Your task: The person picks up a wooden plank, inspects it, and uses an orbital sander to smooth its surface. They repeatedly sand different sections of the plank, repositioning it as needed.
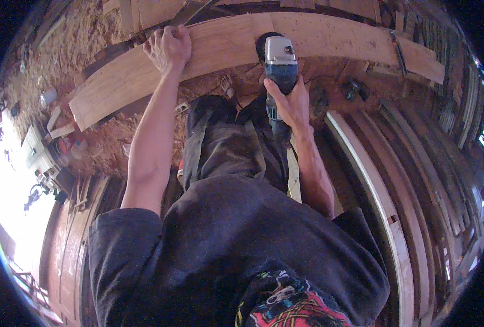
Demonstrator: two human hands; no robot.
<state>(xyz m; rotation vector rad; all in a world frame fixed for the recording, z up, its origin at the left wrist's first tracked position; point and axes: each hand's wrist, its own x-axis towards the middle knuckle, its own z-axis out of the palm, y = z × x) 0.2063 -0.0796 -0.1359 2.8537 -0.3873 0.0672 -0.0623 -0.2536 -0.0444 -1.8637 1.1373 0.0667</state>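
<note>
A long pale wooden board lies crosswise in front of me, bowed by the lens. At its left part my left hand bears on the board, the fingers curled over its far edge. My right hand is wrapped round the blue body of an angle grinder with a silver head. The grinder's round black disc shows beside the head, over the middle of the board. Whether the disc touches the wood I cannot tell.
Several long planks lie side by side at the right. More boards lie at the lower left. Wood shavings cover the ground at the far left. A dark tool rests beyond the planks, and a dark bar crosses the board's right part.
</note>
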